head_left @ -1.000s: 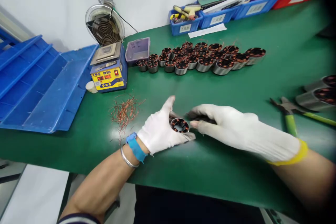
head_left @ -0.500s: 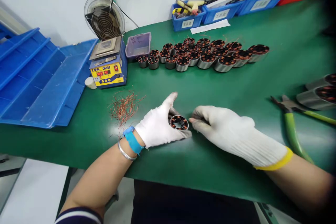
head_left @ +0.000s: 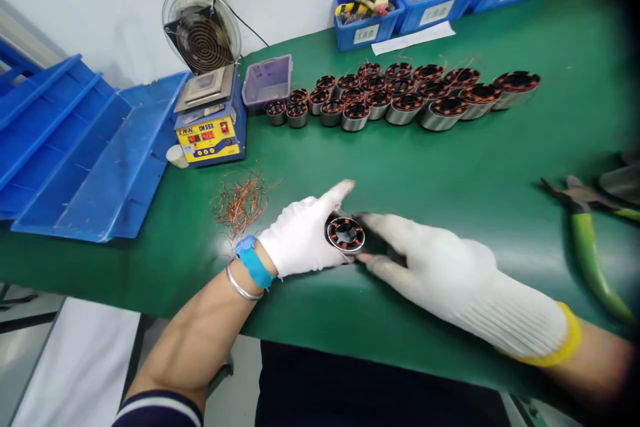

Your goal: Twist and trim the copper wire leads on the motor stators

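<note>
My gloved left hand (head_left: 305, 237) is wrapped around a motor stator (head_left: 346, 234), a short steel cylinder with copper windings inside, held upright with its open top towards me. At its right side, my gloved right hand (head_left: 440, 267) has the thumb and fingers parted, with the fingertips against the stator's wall. The lower part of the stator is hidden by both hands. Left of my left hand lies a tangle of cut copper wire (head_left: 243, 205) on the green bench (head_left: 320, 310).
Several more stators (head_left: 400, 103) stand grouped at the back. Green-handled cutters (head_left: 583, 213) lie at right. A blue-and-yellow CM 558 unit (head_left: 210, 137), a purple bin (head_left: 268, 80), blue trays (head_left: 107, 167) and a tool box (head_left: 367, 30) stand around the bench.
My right hand has opened from a pinch beside the stator and closed in on its right side. My left hand keeps its hold. The camera view has turned slightly.
</note>
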`<state>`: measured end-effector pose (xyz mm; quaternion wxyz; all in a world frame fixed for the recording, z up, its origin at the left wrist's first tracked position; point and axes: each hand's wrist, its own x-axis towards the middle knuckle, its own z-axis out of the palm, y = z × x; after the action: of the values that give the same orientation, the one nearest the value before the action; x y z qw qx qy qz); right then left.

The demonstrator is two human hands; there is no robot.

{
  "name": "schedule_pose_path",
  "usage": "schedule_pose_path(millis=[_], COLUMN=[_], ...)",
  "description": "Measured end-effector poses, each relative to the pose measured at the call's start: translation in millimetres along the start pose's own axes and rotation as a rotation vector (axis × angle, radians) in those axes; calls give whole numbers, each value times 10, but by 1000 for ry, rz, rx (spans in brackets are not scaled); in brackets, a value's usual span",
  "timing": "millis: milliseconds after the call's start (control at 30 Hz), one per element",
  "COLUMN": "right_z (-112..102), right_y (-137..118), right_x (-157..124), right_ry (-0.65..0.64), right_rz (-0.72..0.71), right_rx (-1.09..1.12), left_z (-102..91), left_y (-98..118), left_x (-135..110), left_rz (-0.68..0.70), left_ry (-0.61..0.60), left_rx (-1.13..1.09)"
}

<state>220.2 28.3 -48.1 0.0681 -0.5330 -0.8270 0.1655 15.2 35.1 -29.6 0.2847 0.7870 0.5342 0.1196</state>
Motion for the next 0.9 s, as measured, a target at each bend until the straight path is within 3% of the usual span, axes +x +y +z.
schedule_pose_path(millis=[167, 367, 533, 733, 900], right_z=[103, 36, -86, -176, -329], right_y=[103, 139, 141, 172, 310], right_x=[75, 72, 61, 18, 35], right_ry=[-127, -103, -202, -178, -152], right_rz=[19, -31, -36, -23, -103], right_rx=[140, 95, 38, -5, 143], left_z=[-12, 85, 118, 232, 324], left_y=[-1, 74, 154, 134, 117], left_x=[17, -41, -62, -11, -11], left_rz=[13, 131, 141, 251, 257], left_ry=[-41, 154, 147, 170, 213], left_rx=[-22, -124, -47, 64, 54])
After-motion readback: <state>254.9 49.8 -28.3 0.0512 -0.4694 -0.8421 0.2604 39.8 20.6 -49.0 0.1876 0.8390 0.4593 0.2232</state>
